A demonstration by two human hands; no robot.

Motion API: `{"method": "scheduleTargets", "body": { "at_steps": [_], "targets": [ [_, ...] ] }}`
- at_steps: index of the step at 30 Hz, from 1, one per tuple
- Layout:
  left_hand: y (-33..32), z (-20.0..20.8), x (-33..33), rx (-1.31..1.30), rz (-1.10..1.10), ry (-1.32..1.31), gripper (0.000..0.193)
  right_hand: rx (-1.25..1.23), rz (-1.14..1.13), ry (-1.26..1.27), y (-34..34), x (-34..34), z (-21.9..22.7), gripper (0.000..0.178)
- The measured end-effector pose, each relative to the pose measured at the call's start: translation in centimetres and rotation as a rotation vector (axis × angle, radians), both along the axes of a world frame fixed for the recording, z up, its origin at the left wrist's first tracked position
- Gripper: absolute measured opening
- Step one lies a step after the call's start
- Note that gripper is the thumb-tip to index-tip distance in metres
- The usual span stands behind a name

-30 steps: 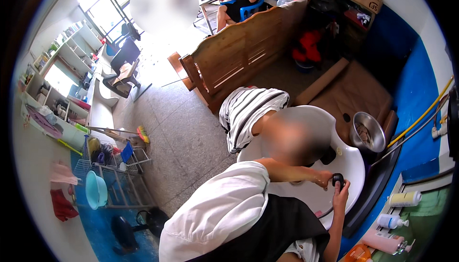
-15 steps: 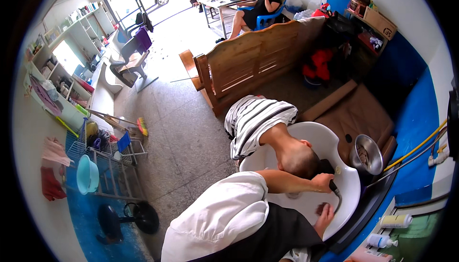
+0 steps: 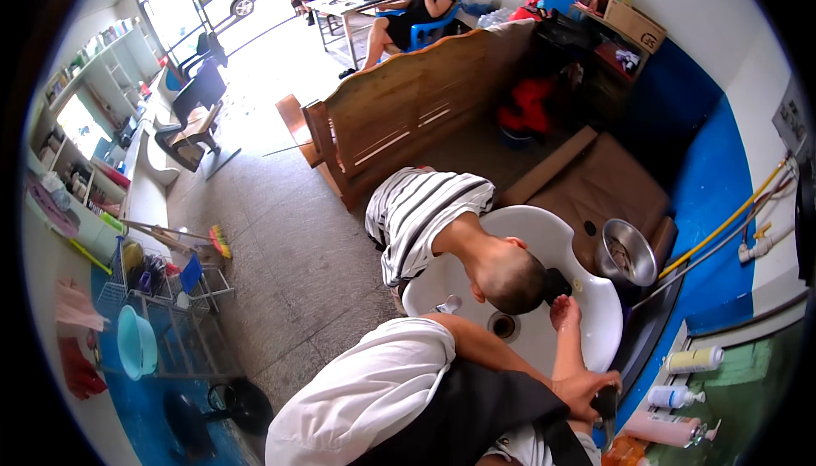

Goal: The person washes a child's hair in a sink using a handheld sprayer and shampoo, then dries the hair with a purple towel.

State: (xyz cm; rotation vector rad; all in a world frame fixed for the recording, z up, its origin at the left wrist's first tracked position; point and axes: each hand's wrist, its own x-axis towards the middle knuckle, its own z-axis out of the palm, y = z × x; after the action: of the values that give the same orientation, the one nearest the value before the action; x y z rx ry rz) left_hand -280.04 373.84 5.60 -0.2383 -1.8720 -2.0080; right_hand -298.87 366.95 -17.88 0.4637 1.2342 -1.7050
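Note:
A person in a striped shirt bends over the white wash basin [image 3: 608,338], with their short-haired head [image 3: 512,283] hanging inside it. My right hand [image 3: 563,313] is raised beside the head, palm turned up, holding nothing. My left hand [image 3: 586,391] crosses over my right forearm and is closed on a black-handled sprayer [image 3: 606,402] at the basin's near right edge. The sprayer's lower end is partly hidden. A drain [image 3: 504,324] and a silver tap lever [image 3: 448,304] show in the basin.
A steel bowl [image 3: 626,253] sits beyond the basin by a brown reclined seat [image 3: 612,181]. Several pump bottles [image 3: 671,396] line the ledge at right. A wooden bench [image 3: 399,117] stands behind; a wire rack [image 3: 183,330] and a turquoise basin [image 3: 137,343] are at left.
My left hand has moved from beside the head down and right with the sprayer. My right hand has risen toward the head. The view has shifted, and the drain is now uncovered.

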Motion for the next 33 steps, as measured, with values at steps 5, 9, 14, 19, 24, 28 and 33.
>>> {"method": "scheduleTargets", "body": {
  "at_steps": [5,9,14,19,24,28,33],
  "targets": [
    [-2.2,1.6,-0.3,-0.082,-0.178,-0.029,0.048,0.389,0.545,0.409,-0.5,2.5,1.6,0.021],
    [-5.4,-5.6,-5.4,-0.381,-0.018,-0.405,0.048,1.020,1.412,1.493,2.5,2.8,1.9,0.032],
    [-7.5,-9.9,-5.7,-0.514,-0.029,-0.429,0.057,0.817,2.083,1.772,0.9,8.2,10.3,0.023],
    [-2.2,1.1,-3.3,-0.276,-0.423,-0.169,0.052,0.889,1.920,1.765,3.1,5.9,2.8,0.027],
    [-3.6,-1.5,-5.7,-0.298,-0.526,-0.281,0.057,0.868,1.884,1.836,1.8,5.9,3.6,0.020],
    [-6.6,-8.1,-7.0,-0.593,-0.268,-0.441,0.059,0.818,1.820,1.685,0.6,7.0,2.7,0.020],
    [-4.4,-4.4,-4.3,-0.343,-0.070,-0.364,0.056,0.659,1.236,1.274,3.4,2.9,-0.7,0.022]
  ]
}}
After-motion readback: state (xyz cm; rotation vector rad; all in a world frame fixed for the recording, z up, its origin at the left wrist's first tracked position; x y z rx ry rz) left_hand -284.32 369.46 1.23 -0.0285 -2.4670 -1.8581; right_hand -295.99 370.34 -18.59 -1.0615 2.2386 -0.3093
